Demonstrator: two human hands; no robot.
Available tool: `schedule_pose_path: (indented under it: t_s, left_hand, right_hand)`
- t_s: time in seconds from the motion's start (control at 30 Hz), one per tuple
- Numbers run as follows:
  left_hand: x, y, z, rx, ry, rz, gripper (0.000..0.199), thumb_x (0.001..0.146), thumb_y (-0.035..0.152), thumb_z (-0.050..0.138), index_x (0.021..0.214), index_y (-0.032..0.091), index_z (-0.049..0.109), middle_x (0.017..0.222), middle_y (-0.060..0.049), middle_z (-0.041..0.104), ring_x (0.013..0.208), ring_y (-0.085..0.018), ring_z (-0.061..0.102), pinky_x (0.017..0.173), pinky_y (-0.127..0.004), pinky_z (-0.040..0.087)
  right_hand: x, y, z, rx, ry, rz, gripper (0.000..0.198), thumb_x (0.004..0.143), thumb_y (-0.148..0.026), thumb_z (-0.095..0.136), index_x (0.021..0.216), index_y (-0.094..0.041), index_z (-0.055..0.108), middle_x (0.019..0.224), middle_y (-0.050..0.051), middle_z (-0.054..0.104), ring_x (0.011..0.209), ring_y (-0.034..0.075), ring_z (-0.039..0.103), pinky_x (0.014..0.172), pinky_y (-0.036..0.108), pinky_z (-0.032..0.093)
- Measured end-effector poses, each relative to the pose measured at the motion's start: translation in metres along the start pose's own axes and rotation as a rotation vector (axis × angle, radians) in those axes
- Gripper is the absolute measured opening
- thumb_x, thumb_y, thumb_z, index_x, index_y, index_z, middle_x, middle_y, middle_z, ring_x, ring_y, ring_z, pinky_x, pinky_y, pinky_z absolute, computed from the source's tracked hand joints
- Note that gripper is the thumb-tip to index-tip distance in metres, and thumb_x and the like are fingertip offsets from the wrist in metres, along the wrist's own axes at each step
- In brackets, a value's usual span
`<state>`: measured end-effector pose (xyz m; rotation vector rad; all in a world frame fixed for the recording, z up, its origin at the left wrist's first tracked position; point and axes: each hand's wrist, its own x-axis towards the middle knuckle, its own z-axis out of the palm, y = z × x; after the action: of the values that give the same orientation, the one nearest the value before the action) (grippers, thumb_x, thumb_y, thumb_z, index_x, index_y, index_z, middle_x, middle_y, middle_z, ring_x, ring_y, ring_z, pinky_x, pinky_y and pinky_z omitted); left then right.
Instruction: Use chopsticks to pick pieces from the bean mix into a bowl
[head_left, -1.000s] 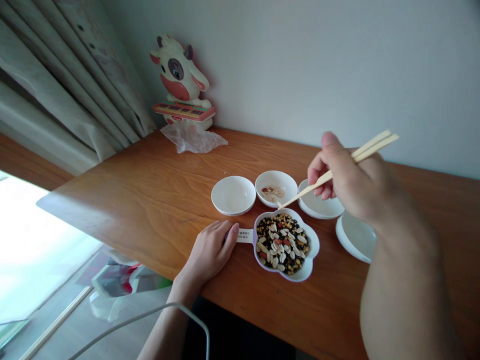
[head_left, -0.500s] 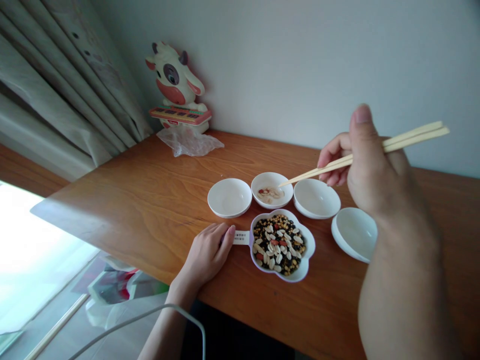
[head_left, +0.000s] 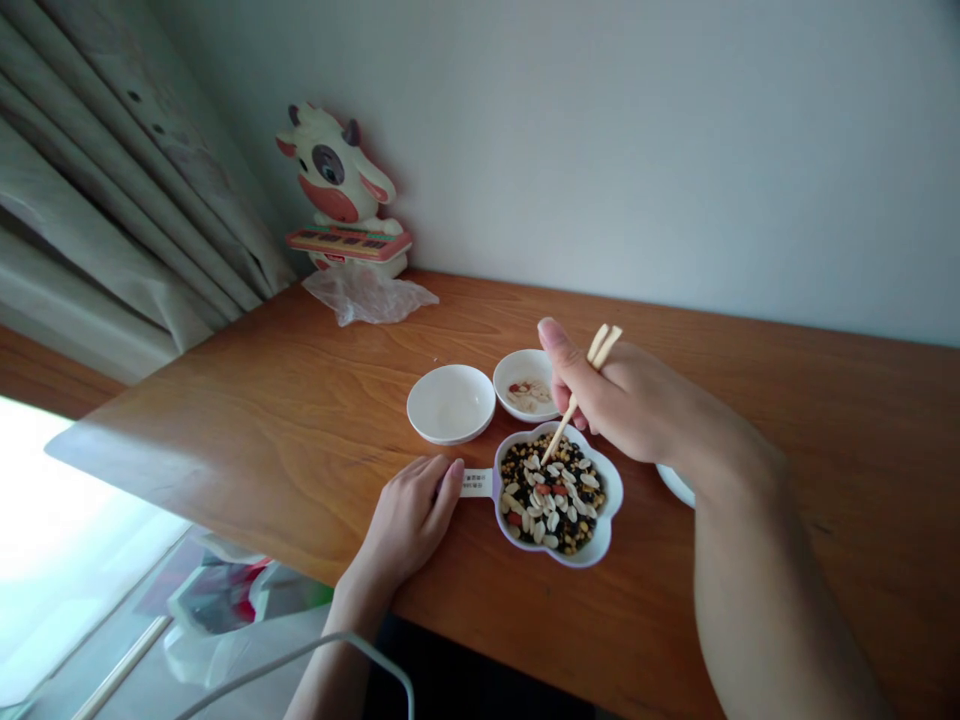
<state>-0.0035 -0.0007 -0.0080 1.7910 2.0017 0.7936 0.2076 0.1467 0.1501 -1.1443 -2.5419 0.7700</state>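
Observation:
My left hand (head_left: 414, 510) is closed around the handle of a flower-shaped scoop (head_left: 613, 490) with a pale purple rim, resting on the table. Inside it lie black and yellow grains topped with peanut halves (head_left: 553, 508), a few of them red-skinned. A pair of wooden chopsticks (head_left: 561, 430) is gripped in my right hand (head_left: 611, 395), tips down among the peanuts at the scoop's far side. Behind the scoop, a white bowl (head_left: 504, 408) holds some peanut pieces. Left of it stands another white bowl (head_left: 451, 405). A further bowl (head_left: 675, 485) shows only an edge beside my right forearm.
A cow-shaped toy keyboard (head_left: 345, 200) stands at the back left against the wall, with a crumpled clear plastic bag (head_left: 371, 295) before it. Curtains (head_left: 112, 180) hang at the left. A pale cable (head_left: 330, 645) crosses my left forearm. Below the wooden table (head_left: 300, 390) is a plastic container (head_left: 225, 600).
My right hand has brought the chopsticks from the bowl with peanut pieces toward me and down into the scoop. It now hides one bowl and most of another. My left hand keeps its hold.

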Motion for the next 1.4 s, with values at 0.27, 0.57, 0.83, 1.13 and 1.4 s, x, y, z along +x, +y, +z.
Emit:
schedule_pose_path:
  t_s: [0.27,0.57,0.83,1.13,1.4]
  left_hand:
    - [0.000,0.000,0.000,0.015,0.006,-0.006,0.034,0.107,0.040,0.035,0.079,0.024,0.047,0.078,-0.002,0.060,0.072,-0.019,0.055,0.071,-0.030,0.041]
    - [-0.001,-0.001,0.001,0.015,0.025,-0.001,0.034,0.106,0.039,0.036,0.079,0.023,0.049,0.077,-0.003,0.061,0.070,-0.019,0.055,0.070,-0.030,0.042]
    - [0.000,-0.002,0.003,0.011,0.024,-0.009,0.035,0.107,0.040,0.036,0.078,0.023,0.048,0.077,-0.003,0.060,0.071,-0.019,0.056,0.070,-0.030,0.041]
    - [0.000,-0.002,0.002,-0.001,0.031,0.007,0.034,0.106,0.038,0.036,0.077,0.023,0.046,0.075,-0.002,0.060,0.070,-0.019,0.055,0.069,-0.029,0.041]
    - [0.000,-0.001,0.001,0.001,0.028,0.006,0.033,0.106,0.037,0.037,0.078,0.023,0.047,0.075,-0.002,0.061,0.071,-0.019,0.057,0.069,-0.029,0.041]
  right_hand:
    - [0.003,-0.007,0.005,-0.006,0.012,-0.035,0.078,0.100,-0.070,0.011,0.057,-0.020,0.052,0.049,-0.001,0.057,0.049,0.012,0.048,0.056,0.032,0.029]
    - [0.003,-0.004,0.007,0.023,-0.007,-0.067,0.074,0.102,-0.065,0.012,0.062,-0.022,0.056,0.053,0.000,0.058,0.054,0.015,0.050,0.058,0.033,0.028]
    - [0.005,-0.006,0.009,0.016,0.002,-0.064,0.073,0.103,-0.064,0.011,0.058,-0.023,0.053,0.053,0.002,0.060,0.054,0.016,0.051,0.059,0.033,0.030]
    - [0.007,-0.003,0.011,-0.031,0.051,-0.057,0.077,0.103,-0.064,0.010,0.063,-0.021,0.060,0.058,0.004,0.064,0.058,0.016,0.056,0.061,0.033,0.032]
    - [0.000,-0.005,0.001,0.037,0.113,-0.074,0.076,0.101,-0.067,0.015,0.061,-0.020,0.059,0.051,0.001,0.058,0.052,0.013,0.052,0.060,0.032,0.033]
